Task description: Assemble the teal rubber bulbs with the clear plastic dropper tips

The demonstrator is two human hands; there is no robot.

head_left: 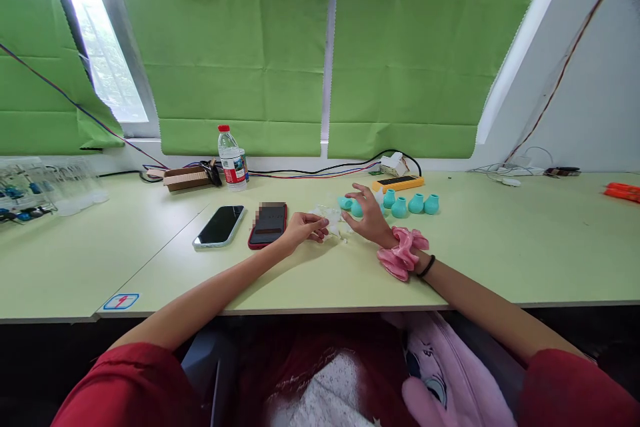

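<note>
My left hand (306, 229) is over the table, thumb and fingers pinched together at a small whitish piece too tiny to name. Just beyond the fingertips lie a crumpled clear plastic film (327, 212) and pale scraps (344, 236). Opposite it, my right hand (369, 217) has its fingers spread apart, with nothing visible between them; a pink scrunchie (403, 253) and a black band (427, 266) circle that wrist. Several small turquoise vase-shaped pieces (416, 203) stand beside and behind the right hand, which partly hides some of them.
Two phones, one pale-edged (219, 227) and one red-cased (268, 225), lie left of my left hand. Behind are a water bottle (232, 159), an open cardboard box (187, 179), cables (320, 172) and a yellow-orange case (399, 183). Clear containers (75, 187) stand far left.
</note>
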